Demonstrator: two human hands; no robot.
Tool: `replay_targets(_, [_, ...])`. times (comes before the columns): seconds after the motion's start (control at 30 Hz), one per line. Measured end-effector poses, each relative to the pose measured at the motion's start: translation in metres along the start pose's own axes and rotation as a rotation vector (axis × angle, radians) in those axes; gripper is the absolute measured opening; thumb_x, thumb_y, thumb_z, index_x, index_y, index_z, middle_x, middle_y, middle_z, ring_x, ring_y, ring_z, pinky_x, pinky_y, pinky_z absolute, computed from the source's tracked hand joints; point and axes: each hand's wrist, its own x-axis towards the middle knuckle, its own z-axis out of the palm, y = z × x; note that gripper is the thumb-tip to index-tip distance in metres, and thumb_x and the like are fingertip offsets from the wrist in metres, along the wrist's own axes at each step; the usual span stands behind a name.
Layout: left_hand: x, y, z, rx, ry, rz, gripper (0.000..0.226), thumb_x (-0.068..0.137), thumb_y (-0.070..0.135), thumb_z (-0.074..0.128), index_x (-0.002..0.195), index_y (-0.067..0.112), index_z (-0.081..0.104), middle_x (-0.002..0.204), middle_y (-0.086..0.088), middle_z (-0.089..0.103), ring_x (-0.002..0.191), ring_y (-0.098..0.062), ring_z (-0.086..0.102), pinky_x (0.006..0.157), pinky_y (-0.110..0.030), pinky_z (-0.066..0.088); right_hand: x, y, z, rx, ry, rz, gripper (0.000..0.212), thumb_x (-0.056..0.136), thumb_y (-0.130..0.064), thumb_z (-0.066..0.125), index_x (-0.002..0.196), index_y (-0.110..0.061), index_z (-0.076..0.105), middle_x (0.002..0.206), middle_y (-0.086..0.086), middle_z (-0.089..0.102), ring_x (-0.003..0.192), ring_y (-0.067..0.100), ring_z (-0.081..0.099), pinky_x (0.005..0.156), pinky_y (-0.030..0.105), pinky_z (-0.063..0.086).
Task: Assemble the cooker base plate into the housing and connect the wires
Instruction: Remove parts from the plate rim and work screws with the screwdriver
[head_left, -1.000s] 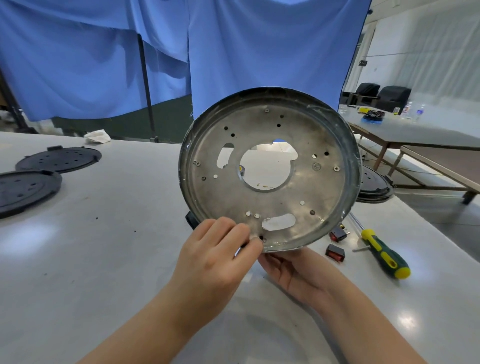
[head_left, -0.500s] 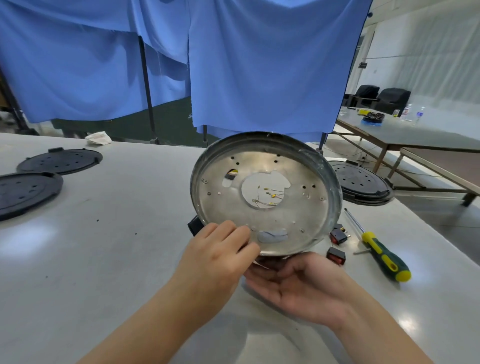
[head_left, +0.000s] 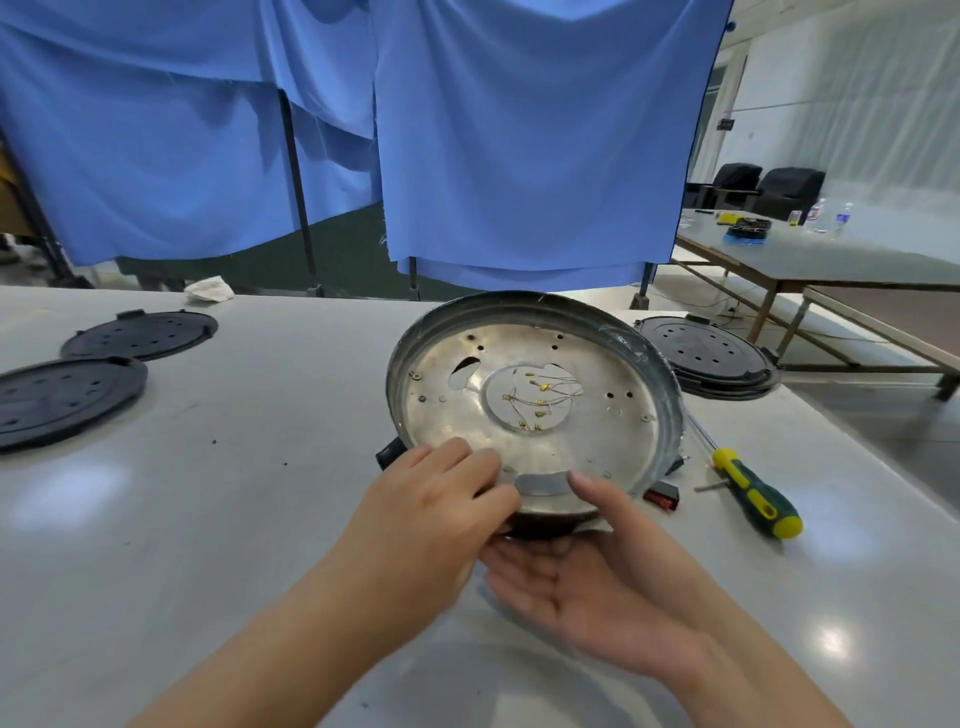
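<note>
The round metal base plate (head_left: 597, 415) is tilted, its far rim raised and its near rim low over the table (head_left: 260, 519). It has a dark outer wall, several small holes and a large central opening. Thin wires with yellow terminals (head_left: 535, 400) show through that opening. My left hand (head_left: 431, 514) grips the near rim, fingers curled onto the plate's inner face. My right hand (head_left: 587, 577) lies palm up under the same rim, thumb pressed on top, pinching it.
A green-and-yellow screwdriver (head_left: 753, 493) and a red rocker switch (head_left: 662, 493) lie right of the plate. Two black perforated lids (head_left: 57, 400) sit far left, another (head_left: 706, 356) behind right. A black part (head_left: 387, 454) pokes out under the plate's left edge.
The plate has come down from upright in front of me to a low tilt over the table. The wires now show through its centre. My right thumb has moved onto the rim.
</note>
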Motion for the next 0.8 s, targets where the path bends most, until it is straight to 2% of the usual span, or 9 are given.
replay_targets(0.07, [-0.001,0.000,0.009,-0.019,0.012,-0.002,0.015,0.069,0.009,0.076,0.071,0.014,0.063,0.069,0.000,0.055,0.061,-0.023,0.051,0.056,-0.030,0.037,0.002,-0.003,-0.001,-0.003,0.062,-0.006,0.053,0.061,-0.013,0.079,0.107,0.009,0.064,0.108,0.025,0.062,0.105,0.035,0.060,0.100,0.041,0.045])
replay_targets(0.13, [-0.004,0.001,0.018,-0.074,0.034,-0.042,0.006,0.078,0.018,0.068,0.082,0.016,0.070,0.077,0.001,0.060,0.069,-0.024,0.057,0.067,-0.032,0.042,0.004,-0.004,-0.004,0.025,0.106,-0.017,0.046,0.061,-0.012,0.072,0.101,0.008,0.064,0.101,0.025,0.062,0.099,0.034,0.061,0.101,0.039,0.044])
replay_targets(0.23, [-0.011,0.004,0.029,-0.180,0.097,-0.207,0.029,0.072,0.027,0.074,0.100,0.019,0.073,0.102,0.000,0.064,0.091,-0.022,0.060,0.086,-0.034,0.041,0.006,-0.005,-0.008,0.063,0.108,-0.023,0.034,0.060,-0.008,0.068,0.090,0.008,0.070,0.094,0.023,0.063,0.087,0.031,0.064,0.101,0.038,0.044])
replay_targets(0.37, [-0.021,0.004,0.029,-0.335,0.182,-0.478,0.059,0.068,0.054,0.070,0.115,0.021,0.058,0.119,0.004,0.048,0.112,-0.012,0.044,0.099,-0.025,0.033,0.010,-0.006,-0.014,0.032,0.118,-0.055,0.036,0.056,-0.004,0.065,0.091,0.005,0.071,0.098,0.022,0.066,0.082,0.032,0.068,0.095,0.039,0.048])
replay_targets(0.47, [-0.025,0.001,0.027,-0.715,0.253,-0.867,0.057,0.060,0.068,0.065,0.106,0.043,0.042,0.111,0.018,0.042,0.108,-0.006,0.046,0.091,-0.017,0.038,0.015,-0.005,-0.016,0.013,0.142,-0.088,0.047,0.051,-0.002,0.067,0.097,0.006,0.066,0.095,0.024,0.065,0.081,0.035,0.067,0.090,0.041,0.051])
replay_targets(0.57, [-0.025,-0.007,0.035,-1.072,0.258,-1.256,0.075,0.044,0.076,0.067,0.105,0.039,0.043,0.109,0.007,0.053,0.100,-0.015,0.060,0.080,-0.024,0.047,0.022,-0.002,-0.015,0.002,0.132,-0.136,0.056,0.049,-0.003,0.067,0.104,0.003,0.059,0.090,0.022,0.064,0.081,0.034,0.067,0.092,0.041,0.050])
replay_targets(0.67, [-0.021,-0.013,0.043,-1.540,0.143,-1.392,0.100,0.039,0.059,0.081,0.123,0.013,0.052,0.108,-0.010,0.063,0.091,-0.024,0.069,0.081,-0.039,0.054,0.026,-0.004,-0.014,0.021,0.106,-0.180,0.055,0.047,0.000,0.066,0.102,0.003,0.060,0.089,0.020,0.064,0.084,0.032,0.066,0.093,0.042,0.050])
replay_targets(0.73, [-0.019,-0.011,0.044,-1.852,0.023,-1.436,0.086,0.042,0.044,0.087,0.115,0.008,0.060,0.106,-0.019,0.068,0.092,-0.028,0.072,0.074,-0.038,0.058,0.027,-0.006,-0.013,0.037,0.083,-0.200,0.053,0.046,0.003,0.066,0.099,0.004,0.063,0.090,0.019,0.065,0.086,0.031,0.066,0.093,0.042,0.049])
replay_targets(0.8, [-0.017,-0.010,0.045,-2.010,-0.092,-1.414,0.071,0.046,0.035,0.088,0.107,0.008,0.065,0.104,-0.021,0.071,0.096,-0.030,0.071,0.075,-0.037,0.059,0.027,-0.008,-0.013,0.038,0.081,-0.207,0.052,0.048,-0.002,0.068,0.100,0.003,0.063,0.090,0.018,0.065,0.088,0.030,0.066,0.093,0.041,0.049])
